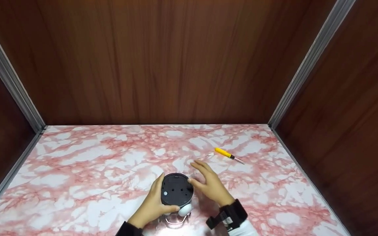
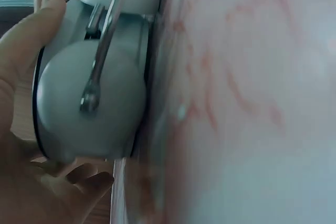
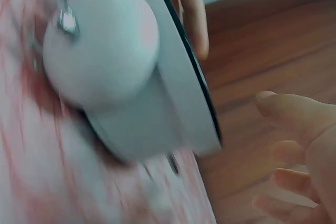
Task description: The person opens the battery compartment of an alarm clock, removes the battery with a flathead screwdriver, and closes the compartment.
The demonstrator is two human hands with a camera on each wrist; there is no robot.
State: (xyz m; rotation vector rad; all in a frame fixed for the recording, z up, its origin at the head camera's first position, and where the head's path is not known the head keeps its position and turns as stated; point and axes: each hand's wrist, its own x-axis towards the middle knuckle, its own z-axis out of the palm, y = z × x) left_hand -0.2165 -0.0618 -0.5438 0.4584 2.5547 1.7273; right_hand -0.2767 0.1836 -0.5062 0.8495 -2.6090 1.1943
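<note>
A white twin-bell alarm clock (image 1: 177,188) has its round black back turned up toward the head camera. My left hand (image 1: 154,203) grips it by the rim, thumb on the side near the bells and fingers along the left edge. In the left wrist view the domed bells (image 2: 92,98) and a metal handle show beside the thumb. To the clock's right is my right hand (image 1: 213,186), fingers spread and holding nothing. The right wrist view shows a gap between that hand's thumb (image 3: 289,108) and the clock's body (image 3: 142,114).
A screwdriver with a yellow handle (image 1: 223,152) lies on the red-and-white marbled tabletop (image 1: 77,177), behind and right of the clock. Brown wood-grain panels (image 1: 156,65) with metal corner strips enclose the back and both sides.
</note>
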